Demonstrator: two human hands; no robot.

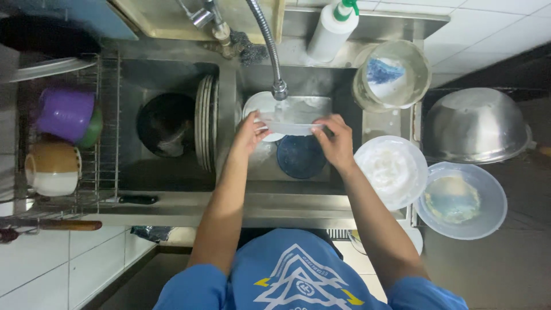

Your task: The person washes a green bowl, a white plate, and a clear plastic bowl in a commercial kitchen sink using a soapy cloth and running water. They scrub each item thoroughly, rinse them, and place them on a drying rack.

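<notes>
My left hand and my right hand hold a clear rectangular plastic container between them, one hand at each end. It sits right under the spout of the flexible faucet, over the right sink basin. Below the container lie a white plate and a dark blue round dish.
The left basin holds a black pot and upright stacked plates. A drying rack at left carries a purple cup and a brown-and-white bowl. On the right stand a soapy bowl, clear bowl, steel bowl and soap bottle.
</notes>
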